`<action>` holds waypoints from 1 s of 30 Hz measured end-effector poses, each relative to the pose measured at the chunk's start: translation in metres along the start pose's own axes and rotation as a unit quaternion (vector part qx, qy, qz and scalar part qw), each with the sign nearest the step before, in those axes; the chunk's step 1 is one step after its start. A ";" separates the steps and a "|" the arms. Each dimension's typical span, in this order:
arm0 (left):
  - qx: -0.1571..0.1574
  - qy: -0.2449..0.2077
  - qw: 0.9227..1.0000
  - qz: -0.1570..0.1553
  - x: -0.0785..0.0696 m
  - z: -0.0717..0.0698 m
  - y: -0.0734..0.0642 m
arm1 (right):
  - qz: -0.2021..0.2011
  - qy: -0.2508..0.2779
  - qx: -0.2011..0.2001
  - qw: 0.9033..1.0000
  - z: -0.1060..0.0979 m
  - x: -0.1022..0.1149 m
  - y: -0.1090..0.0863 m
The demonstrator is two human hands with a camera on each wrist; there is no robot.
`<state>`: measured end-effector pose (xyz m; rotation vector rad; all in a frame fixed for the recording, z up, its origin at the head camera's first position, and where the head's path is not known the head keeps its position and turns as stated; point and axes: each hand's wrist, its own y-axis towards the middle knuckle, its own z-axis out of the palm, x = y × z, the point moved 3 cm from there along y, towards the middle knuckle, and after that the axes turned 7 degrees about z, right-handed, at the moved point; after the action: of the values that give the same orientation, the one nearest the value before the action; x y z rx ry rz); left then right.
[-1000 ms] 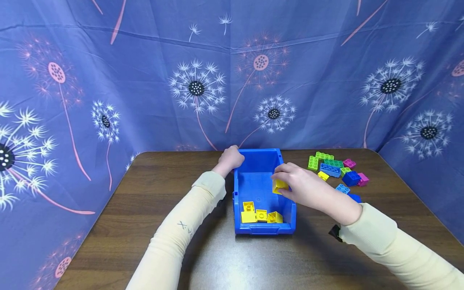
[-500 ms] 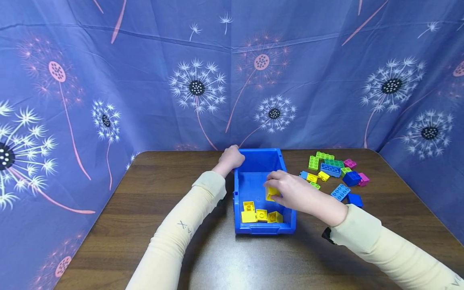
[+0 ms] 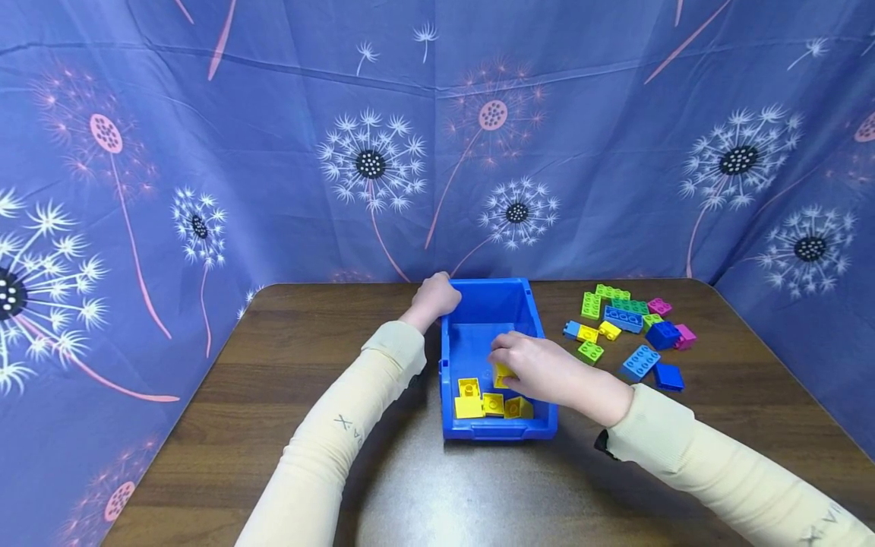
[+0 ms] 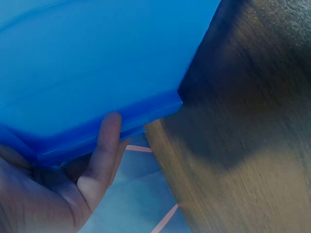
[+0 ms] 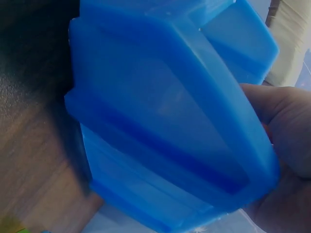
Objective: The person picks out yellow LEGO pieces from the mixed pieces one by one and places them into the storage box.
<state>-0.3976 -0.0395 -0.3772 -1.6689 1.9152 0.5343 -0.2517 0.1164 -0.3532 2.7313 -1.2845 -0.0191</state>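
A blue plastic bin (image 3: 499, 433) stands on the wooden table, its low front facing me. My left hand (image 3: 439, 296) grips the bin's back left corner; in the left wrist view a finger lies along the rim (image 4: 73, 148). Inside the bin my right hand (image 3: 536, 368) pinches a yellow toy brick (image 3: 502, 375), partly covered by the fingers. Several other yellow bricks (image 3: 469, 408) lie near the bin's front. In the right wrist view, the bin's side wall (image 5: 160, 107) hides the fingertips of the right hand (image 5: 286, 150).
Right of the bin lies a loose group of toy bricks: light blue (image 3: 640, 362), dark blue (image 3: 668, 377), lime green (image 3: 591, 352), yellow (image 3: 609, 330) and pink (image 3: 684, 337). A patterned blue cloth (image 3: 437, 152) hangs behind the table's back edge.
My right hand has moved left and lower into the bin with the yellow brick, uncovering several bricks on the table. The left hand has stayed at the bin's corner.
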 end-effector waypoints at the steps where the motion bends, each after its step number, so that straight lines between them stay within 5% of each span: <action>1: 0.001 0.001 1.000 0.000 0.000 0.000 0.000 | 0.000 0.000 0.005 1.000 0.002 0.000 0.001; 30: 0.001 0.003 1.000 -0.001 0.000 0.001 0.001 | 0.007 -0.010 0.095 0.995 0.020 0.007 0.018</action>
<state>-0.3983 -0.0384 -0.3778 -1.6723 1.9187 0.5270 -0.2625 0.0979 -0.3709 2.8876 -1.3765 0.0814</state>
